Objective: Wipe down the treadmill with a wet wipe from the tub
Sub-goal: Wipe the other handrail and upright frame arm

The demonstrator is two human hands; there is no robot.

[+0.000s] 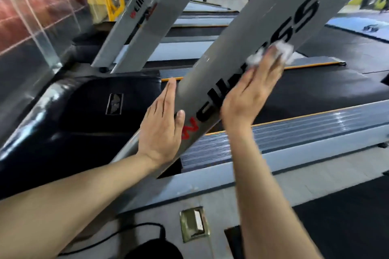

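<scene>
left hand [160, 130] flat, right hand [250, 92] pressing

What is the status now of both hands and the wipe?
Right hand pressing wet wipe flat on grey treadmill upright. Left hand flat, bracing its lower edge. Nothing in the way.

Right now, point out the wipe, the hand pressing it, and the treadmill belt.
wipe [283, 49], head view, bunched white edge.
right hand [248, 92], head view, back of hand.
treadmill belt [315, 92], head view, bare black surface.

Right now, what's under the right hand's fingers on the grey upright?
A crumpled white wet wipe, pressed by the right hand against the grey upright. The hand covers part of the black lettering.
</scene>
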